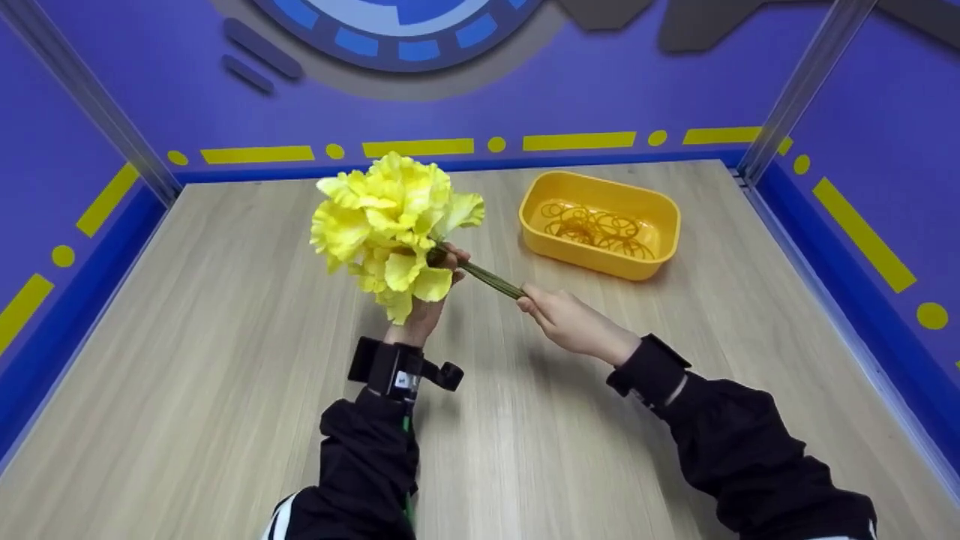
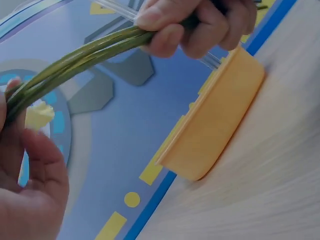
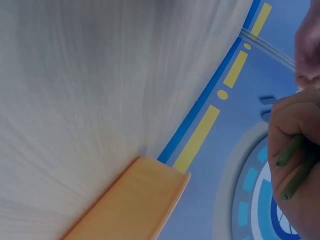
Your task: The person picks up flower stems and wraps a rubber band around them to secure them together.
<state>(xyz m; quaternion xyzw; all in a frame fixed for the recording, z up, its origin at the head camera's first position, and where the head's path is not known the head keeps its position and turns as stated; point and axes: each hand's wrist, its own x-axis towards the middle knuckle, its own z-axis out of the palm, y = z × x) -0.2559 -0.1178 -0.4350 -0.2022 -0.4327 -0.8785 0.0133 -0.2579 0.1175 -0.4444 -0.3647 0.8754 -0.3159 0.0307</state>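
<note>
A bunch of yellow flowers (image 1: 397, 225) is held above the table, blossoms to the left and green stems (image 1: 491, 280) slanting down to the right. My left hand (image 1: 426, 315) grips the stems just under the blossoms, its fingers partly hidden by petals. Farther down, my right hand (image 1: 574, 322) has its fingers curled round the stems. Between the two hands the stems bow slightly in the left wrist view. Two cut stem ends (image 3: 290, 152) poke out of the right fist in the right wrist view.
A yellow plastic box (image 1: 592, 262) stands at the back right, beyond my right hand. Several thin rubber bands (image 1: 589, 225) lie inside it. Blue printed walls (image 1: 465, 112) close off the wooden table (image 1: 225, 360) at the back and both sides.
</note>
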